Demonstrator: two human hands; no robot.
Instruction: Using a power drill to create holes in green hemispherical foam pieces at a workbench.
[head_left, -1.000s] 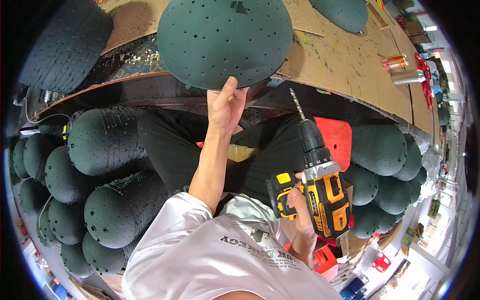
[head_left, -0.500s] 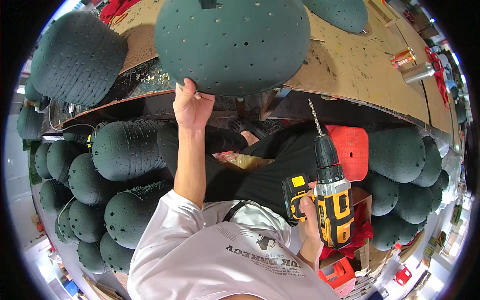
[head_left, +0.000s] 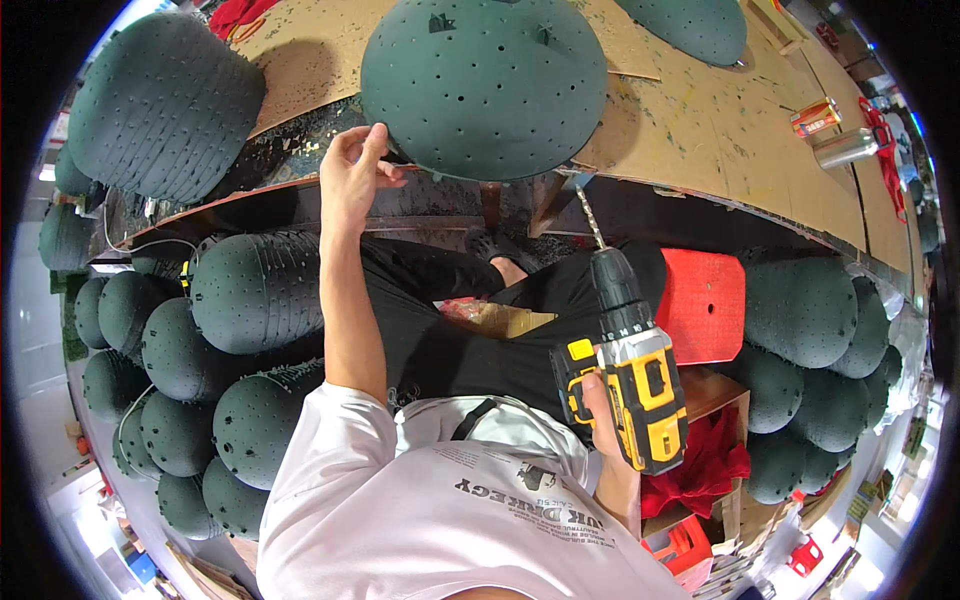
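Note:
A dark green dome-shaped shell (head_left: 485, 90), pierced with many small holes, rests hollow side down at the front of the workbench. My left hand (head_left: 352, 175) is beside its lower left rim with thumb and fingers apart, holding nothing; whether a fingertip touches the rim I cannot tell. In my right hand (head_left: 603, 410) is a yellow and black cordless drill (head_left: 645, 385). Its bare twist bit points up and slightly left, with the tip just below the shell's right side and apart from it.
Cardboard with green shavings covers the workbench (head_left: 690, 130). Stacked domes (head_left: 165, 105) stand at left, another dome (head_left: 690, 25) at far right, near a can (head_left: 815, 117) and a metal bottle (head_left: 845, 147). More domes are piled on both sides. A red stool (head_left: 703, 305) is at my right.
My left hand has let go of the shell's rim and moved left. The shell has come down away from me onto the bench. The drill has shifted left and slightly farther forward.

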